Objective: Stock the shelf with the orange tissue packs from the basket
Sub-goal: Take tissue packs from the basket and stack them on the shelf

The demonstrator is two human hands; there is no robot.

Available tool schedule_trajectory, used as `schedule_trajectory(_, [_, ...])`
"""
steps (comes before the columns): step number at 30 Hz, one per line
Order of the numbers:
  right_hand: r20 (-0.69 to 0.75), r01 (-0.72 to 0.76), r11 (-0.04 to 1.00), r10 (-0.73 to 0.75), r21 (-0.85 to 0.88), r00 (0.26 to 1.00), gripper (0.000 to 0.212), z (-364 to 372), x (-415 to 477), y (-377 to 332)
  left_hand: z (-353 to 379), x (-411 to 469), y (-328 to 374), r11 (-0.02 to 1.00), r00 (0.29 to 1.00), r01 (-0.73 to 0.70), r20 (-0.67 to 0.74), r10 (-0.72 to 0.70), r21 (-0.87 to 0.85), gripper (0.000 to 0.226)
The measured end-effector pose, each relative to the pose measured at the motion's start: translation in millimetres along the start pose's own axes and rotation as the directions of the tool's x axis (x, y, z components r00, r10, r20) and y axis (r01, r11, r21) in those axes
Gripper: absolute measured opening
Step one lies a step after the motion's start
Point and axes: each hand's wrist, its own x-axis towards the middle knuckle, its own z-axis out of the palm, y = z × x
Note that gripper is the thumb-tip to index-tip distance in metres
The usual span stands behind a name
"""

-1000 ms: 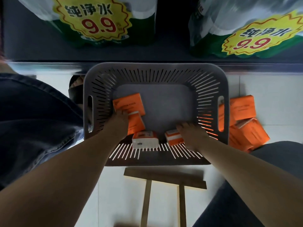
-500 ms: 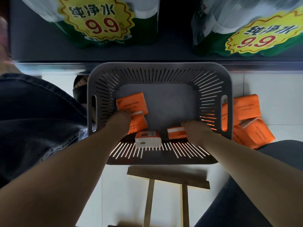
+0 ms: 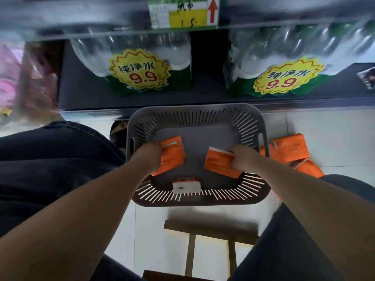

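A grey slotted basket (image 3: 194,116) stands on the floor below the bottom shelf. Inside it my left hand (image 3: 149,156) grips orange tissue packs (image 3: 173,154) at the left side; two seem stacked there. My right hand (image 3: 242,159) grips another orange pack (image 3: 218,163), tilted up off the basket floor. One more pack (image 3: 186,186) lies on its edge against the near wall, white side facing me. The dark bottom shelf (image 3: 203,98) runs just behind the basket.
Several orange packs (image 3: 290,151) lie on the white floor tiles right of the basket. Shrink-wrapped water bottles with yellow 9.9 tags (image 3: 140,72) fill the bottom shelf. A wooden stool (image 3: 209,230) sits between my knees. A foot in a sandal (image 3: 118,132) shows left of the basket.
Both hands have closed round packs and lifted them; the right pack rose and tilted up from the basket floor. The camera has tipped upward, showing more shelf.
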Motion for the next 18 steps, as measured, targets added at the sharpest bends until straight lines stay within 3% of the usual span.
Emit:
schedule_trajectory(1, [0.008,-0.004,1.000,0.004,0.030,1.000,0.023,-3.9,-0.8,-2.2,8.2,8.6,-16.2,0.967,0.992,0.109,0.036,-0.120,0.230,0.047])
schedule_trajectory(2, [0.004,-0.002,0.999,0.001,0.048,1.000,0.022,-10.8,-7.7,-5.6,0.8,4.1,-18.3,0.944,0.974,0.225,-0.068,-0.215,0.242,0.042])
schedule_trajectory(4, [0.023,-0.003,0.996,0.001,0.084,1.000,0.023,-22.6,-16.4,-11.5,-8.7,1.6,-22.1,0.900,0.964,0.258,-0.154,-0.216,0.352,0.033])
schedule_trajectory(8, [-0.005,0.033,0.993,-0.033,0.115,0.999,0.017,-46.6,-46.1,-21.7,-36.5,-18.5,-2.0,0.915,0.954,0.238,-0.253,-0.158,0.325,0.026])
schedule_trajectory(13, [-0.062,0.095,0.988,-0.087,0.125,0.994,0.020,-73.6,-85.6,-32.1,-71.0,-40.7,21.1,0.899,0.975,0.165,-0.206,-0.086,0.407,0.028])
schedule_trajectory(18, [-0.103,0.191,0.973,-0.179,0.126,0.978,0.026,-97.8,-124.6,-45.5,-104.0,-67.5,39.5,0.928,0.977,0.115,-0.210,-0.041,0.353,0.034])
